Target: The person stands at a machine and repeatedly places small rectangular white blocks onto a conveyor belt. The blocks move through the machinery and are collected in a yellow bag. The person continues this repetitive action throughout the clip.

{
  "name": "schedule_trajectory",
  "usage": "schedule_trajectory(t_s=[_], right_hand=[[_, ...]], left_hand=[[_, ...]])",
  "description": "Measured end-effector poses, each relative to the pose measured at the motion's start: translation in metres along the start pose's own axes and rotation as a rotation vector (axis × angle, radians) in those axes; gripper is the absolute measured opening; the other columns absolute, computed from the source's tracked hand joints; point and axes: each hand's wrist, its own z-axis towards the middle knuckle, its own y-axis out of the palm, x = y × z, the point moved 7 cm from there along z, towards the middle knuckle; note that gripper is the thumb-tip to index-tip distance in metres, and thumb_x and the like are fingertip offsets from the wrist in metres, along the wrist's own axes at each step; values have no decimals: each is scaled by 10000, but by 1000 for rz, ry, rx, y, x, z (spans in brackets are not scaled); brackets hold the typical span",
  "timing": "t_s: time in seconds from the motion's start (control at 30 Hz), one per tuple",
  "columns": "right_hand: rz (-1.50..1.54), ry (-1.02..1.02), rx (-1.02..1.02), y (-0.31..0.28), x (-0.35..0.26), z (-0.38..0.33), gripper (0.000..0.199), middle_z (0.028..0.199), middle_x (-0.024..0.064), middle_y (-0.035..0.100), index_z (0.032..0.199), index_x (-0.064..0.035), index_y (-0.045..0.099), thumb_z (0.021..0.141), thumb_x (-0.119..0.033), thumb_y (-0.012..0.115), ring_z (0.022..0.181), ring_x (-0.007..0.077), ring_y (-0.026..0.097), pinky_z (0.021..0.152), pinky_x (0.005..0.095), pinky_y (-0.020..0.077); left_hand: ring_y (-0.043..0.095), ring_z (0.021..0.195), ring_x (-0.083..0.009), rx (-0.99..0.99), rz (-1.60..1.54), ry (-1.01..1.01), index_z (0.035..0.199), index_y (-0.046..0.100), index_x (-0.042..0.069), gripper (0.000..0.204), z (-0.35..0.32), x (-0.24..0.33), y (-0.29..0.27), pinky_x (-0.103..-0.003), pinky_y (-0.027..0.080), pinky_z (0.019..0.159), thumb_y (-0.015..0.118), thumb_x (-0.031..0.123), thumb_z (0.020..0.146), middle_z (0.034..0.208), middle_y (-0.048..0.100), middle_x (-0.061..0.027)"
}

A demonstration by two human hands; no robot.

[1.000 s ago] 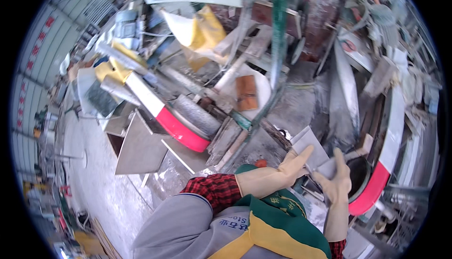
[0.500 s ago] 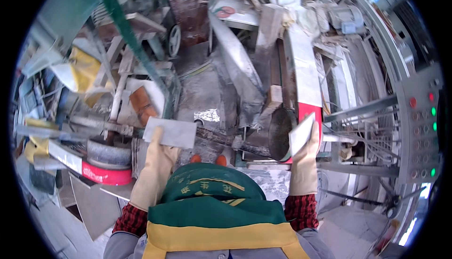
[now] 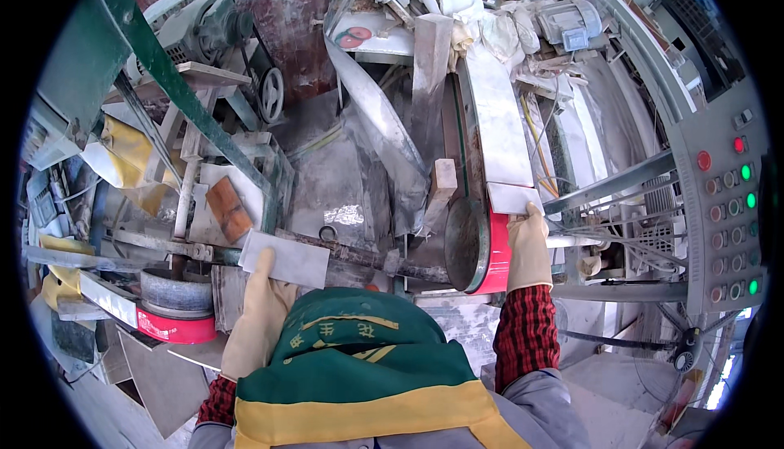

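My left hand (image 3: 268,302), in a cream rubber glove, grips a white rectangular tile (image 3: 292,262) in front of my green apron, with the thumb on top. A second white tile (image 3: 514,199) is in my right hand (image 3: 528,241), gloved the same way. That tile lies flat over the near end of a belt conveyor, its far edge close to or touching a long row of white pieces (image 3: 496,114) on the belt. Below it, the red belt (image 3: 495,257) curves round a dark pulley wheel (image 3: 467,245). Both hands' fingers are partly hidden under the tiles.
To the right stands a grey control panel (image 3: 723,204) with lit green and red buttons. At left, another red belt (image 3: 175,328) wraps a grey roller, near a brown block (image 3: 229,209). A green frame bar (image 3: 175,89) slants across the upper left. A dusty shaft (image 3: 384,261) crosses ahead.
My right hand has reached forward and laid its tile, tilted before, flat at the conveyor's end. My left hand holds its tile slightly lower and to the left. The whole view has shifted.
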Motion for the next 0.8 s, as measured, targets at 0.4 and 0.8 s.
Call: schedule_trajectory(t_s=[0.4, 0.8], right_hand=[[142, -1, -25, -14, 23, 36, 312, 902, 139, 528, 1124, 17, 456, 856, -99, 566, 802, 245, 552, 745, 336, 524], [285, -85, 19, -15, 20, 5, 489, 1328, 135, 444, 1335, 9, 353, 910, -180, 503, 1240, 259, 425, 1032, 362, 377]], left_hand=[[493, 1184, -249, 36, 34, 20, 1309, 414, 107, 486, -6, -3, -1, -426, 395, 1006, 592, 260, 883, 1270, 523, -73], [478, 1189, -260, -84, 70, -10, 1298, 409, 67, 447, -8, 3, 7, -423, 375, 1021, 542, 236, 906, 1261, 515, -97]])
